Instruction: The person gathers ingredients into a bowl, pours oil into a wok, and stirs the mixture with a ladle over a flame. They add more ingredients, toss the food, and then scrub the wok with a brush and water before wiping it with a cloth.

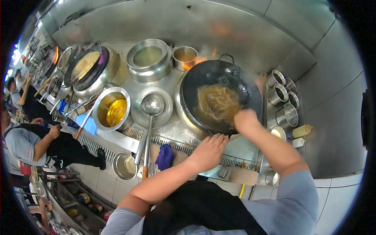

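A large black wok (192, 84) sits on the burner in front of me, flames at its far left side. Brownish liquid (217, 100) swirls in its bowl, smeared by motion. My left hand (210, 152) is at the near rim, fingers together and gripping the wok's edge. Inside the right part of the wok is my right hand (246, 120), closed in a fist, and a brownish blur at its fingers hides what it holds. To the left, a steel ladle (152, 105) rests on a round perforated strainer (140, 117).
A pot of yellow oil (111, 109) stands left of the strainer. Behind are a wide steel pot (148, 58) and a smaller pot (185, 56). Steel canisters (278, 94) and squeeze bottles (302, 131) line the right. A purple cloth (165, 156) lies in front; co-workers (37, 143) stand left.
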Demonstrator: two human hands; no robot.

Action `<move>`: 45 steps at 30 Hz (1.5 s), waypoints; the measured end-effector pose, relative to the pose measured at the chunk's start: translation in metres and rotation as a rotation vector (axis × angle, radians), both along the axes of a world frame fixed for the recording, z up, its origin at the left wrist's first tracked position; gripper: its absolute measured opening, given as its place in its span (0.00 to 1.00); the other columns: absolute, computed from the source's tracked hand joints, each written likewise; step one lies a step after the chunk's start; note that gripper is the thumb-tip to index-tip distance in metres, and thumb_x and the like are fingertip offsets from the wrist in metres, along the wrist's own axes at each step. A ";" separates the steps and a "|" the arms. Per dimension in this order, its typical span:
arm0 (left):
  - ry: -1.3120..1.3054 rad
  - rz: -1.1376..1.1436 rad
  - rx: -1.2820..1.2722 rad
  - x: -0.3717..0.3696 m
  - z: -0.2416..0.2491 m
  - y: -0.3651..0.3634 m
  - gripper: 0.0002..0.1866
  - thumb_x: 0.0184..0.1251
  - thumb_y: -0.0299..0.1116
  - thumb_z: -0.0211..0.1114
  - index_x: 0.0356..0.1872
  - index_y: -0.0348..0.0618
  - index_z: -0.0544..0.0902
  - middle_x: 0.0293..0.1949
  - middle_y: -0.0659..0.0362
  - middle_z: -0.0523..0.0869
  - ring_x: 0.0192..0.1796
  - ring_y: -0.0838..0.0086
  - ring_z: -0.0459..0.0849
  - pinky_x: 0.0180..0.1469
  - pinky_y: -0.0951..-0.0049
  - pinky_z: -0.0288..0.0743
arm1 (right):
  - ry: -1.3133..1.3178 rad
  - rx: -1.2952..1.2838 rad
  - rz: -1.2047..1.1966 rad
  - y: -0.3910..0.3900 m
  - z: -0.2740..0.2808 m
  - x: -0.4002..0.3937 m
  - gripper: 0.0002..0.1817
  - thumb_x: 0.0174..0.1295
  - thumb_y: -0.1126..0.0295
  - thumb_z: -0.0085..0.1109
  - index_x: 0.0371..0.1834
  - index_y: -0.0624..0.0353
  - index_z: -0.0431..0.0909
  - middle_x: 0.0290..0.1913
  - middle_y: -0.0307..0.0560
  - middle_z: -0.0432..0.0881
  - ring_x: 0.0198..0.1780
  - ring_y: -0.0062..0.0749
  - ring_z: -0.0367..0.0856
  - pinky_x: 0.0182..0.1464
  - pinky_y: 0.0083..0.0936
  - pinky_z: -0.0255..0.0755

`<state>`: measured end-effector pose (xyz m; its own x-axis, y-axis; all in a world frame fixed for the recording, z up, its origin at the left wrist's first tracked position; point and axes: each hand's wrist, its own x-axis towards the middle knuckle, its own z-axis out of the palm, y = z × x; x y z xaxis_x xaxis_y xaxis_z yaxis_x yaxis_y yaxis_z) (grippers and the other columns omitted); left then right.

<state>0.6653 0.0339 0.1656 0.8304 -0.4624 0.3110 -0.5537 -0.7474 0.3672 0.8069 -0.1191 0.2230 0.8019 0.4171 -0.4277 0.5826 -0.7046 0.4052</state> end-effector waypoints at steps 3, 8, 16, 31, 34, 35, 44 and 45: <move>0.028 -0.007 0.110 0.004 0.000 -0.002 0.34 0.52 0.33 0.63 0.63 0.34 0.67 0.58 0.50 0.72 0.63 0.59 0.69 0.59 0.63 0.68 | -0.218 0.158 -0.162 -0.004 -0.031 0.096 0.09 0.56 0.68 0.55 0.32 0.54 0.86 0.35 0.50 0.86 0.38 0.40 0.86 0.36 0.35 0.79; 0.077 0.018 0.144 0.002 0.005 0.005 0.35 0.51 0.33 0.62 0.64 0.35 0.67 0.59 0.51 0.72 0.63 0.61 0.68 0.57 0.64 0.69 | -0.160 0.167 0.054 0.039 -0.028 0.042 0.10 0.56 0.70 0.54 0.32 0.53 0.86 0.36 0.50 0.86 0.37 0.38 0.86 0.36 0.31 0.79; 0.065 0.017 0.130 -0.004 0.007 0.013 0.37 0.51 0.33 0.62 0.66 0.35 0.64 0.60 0.53 0.70 0.64 0.62 0.67 0.52 0.63 0.73 | -0.271 -0.113 -0.126 0.004 -0.045 0.092 0.07 0.55 0.69 0.61 0.32 0.55 0.87 0.33 0.42 0.87 0.32 0.34 0.86 0.20 0.41 0.78; 0.021 -0.023 0.080 -0.004 -0.005 0.023 0.34 0.55 0.29 0.54 0.67 0.32 0.61 0.62 0.51 0.68 0.66 0.63 0.65 0.48 0.65 0.76 | -0.288 -0.226 0.005 -0.005 -0.032 0.085 0.09 0.57 0.70 0.54 0.33 0.54 0.86 0.32 0.43 0.86 0.34 0.35 0.86 0.30 0.32 0.78; 0.050 -0.024 0.069 -0.002 -0.007 0.023 0.34 0.55 0.29 0.54 0.67 0.33 0.61 0.62 0.51 0.68 0.66 0.63 0.65 0.49 0.65 0.75 | 0.020 -0.420 0.161 0.000 -0.002 0.028 0.11 0.58 0.69 0.52 0.34 0.55 0.86 0.36 0.44 0.86 0.37 0.36 0.85 0.35 0.37 0.78; 0.063 -0.029 0.064 -0.003 -0.007 0.022 0.34 0.55 0.29 0.54 0.67 0.33 0.61 0.62 0.51 0.68 0.66 0.63 0.65 0.49 0.65 0.75 | -0.015 -0.318 0.251 -0.006 0.002 0.031 0.10 0.57 0.69 0.53 0.31 0.55 0.86 0.34 0.44 0.86 0.35 0.37 0.85 0.34 0.35 0.78; 0.097 -0.032 0.075 -0.005 -0.004 0.021 0.38 0.53 0.32 0.62 0.68 0.36 0.60 0.65 0.50 0.65 0.68 0.60 0.63 0.56 0.62 0.72 | 0.029 -0.113 0.364 -0.052 0.035 0.077 0.15 0.62 0.70 0.47 0.50 0.50 0.78 0.31 0.49 0.83 0.35 0.43 0.84 0.36 0.38 0.77; 0.110 -0.031 0.086 -0.010 -0.005 0.020 0.38 0.53 0.32 0.62 0.68 0.36 0.60 0.65 0.50 0.65 0.68 0.60 0.63 0.56 0.62 0.72 | 0.054 -0.224 0.397 -0.066 0.052 0.084 0.17 0.62 0.69 0.47 0.54 0.44 0.78 0.28 0.46 0.82 0.34 0.41 0.84 0.35 0.37 0.77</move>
<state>0.6556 0.0541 0.1606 0.8422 -0.5095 0.1765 -0.5369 -0.7619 0.3624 0.8904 -0.1851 0.2754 0.5727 0.5799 -0.5794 0.8143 -0.3212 0.4834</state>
